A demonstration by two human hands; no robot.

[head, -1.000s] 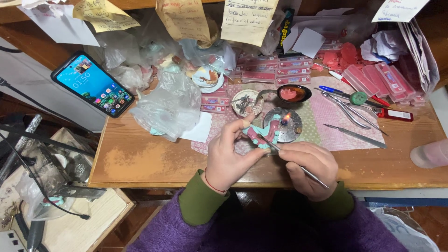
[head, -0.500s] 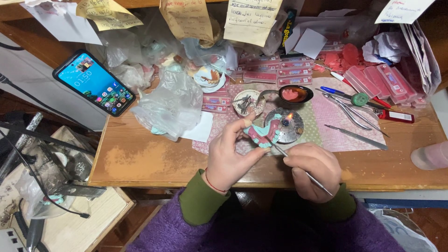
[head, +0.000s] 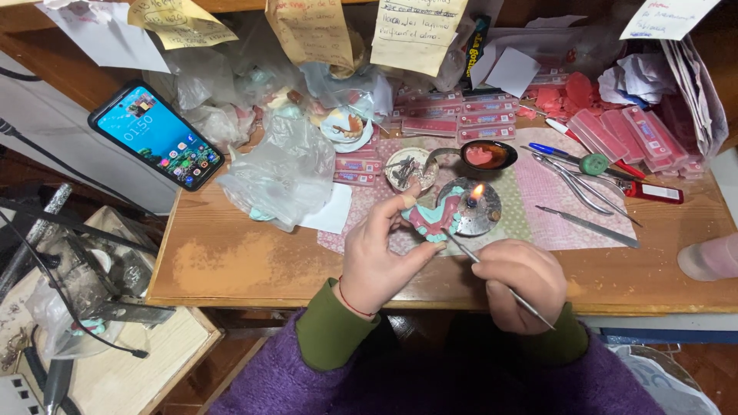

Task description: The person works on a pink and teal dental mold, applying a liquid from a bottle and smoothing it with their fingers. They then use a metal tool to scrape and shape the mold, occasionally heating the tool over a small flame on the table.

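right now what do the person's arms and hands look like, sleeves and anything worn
Both hands are bare, no gloves. The left hand has a thin red string bracelet at the wrist. The right hand shows no jewellery. Each arm wears a fuzzy purple sweater over olive-green cuffs.

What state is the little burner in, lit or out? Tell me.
Lit. A small orange flame stands above the round metal burner on the table, just beyond the pink model held by the left hand.

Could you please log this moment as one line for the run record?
left hand: holds pink-and-teal denture model | right hand: holds thin metal tool, tip at model | lit burner just behind
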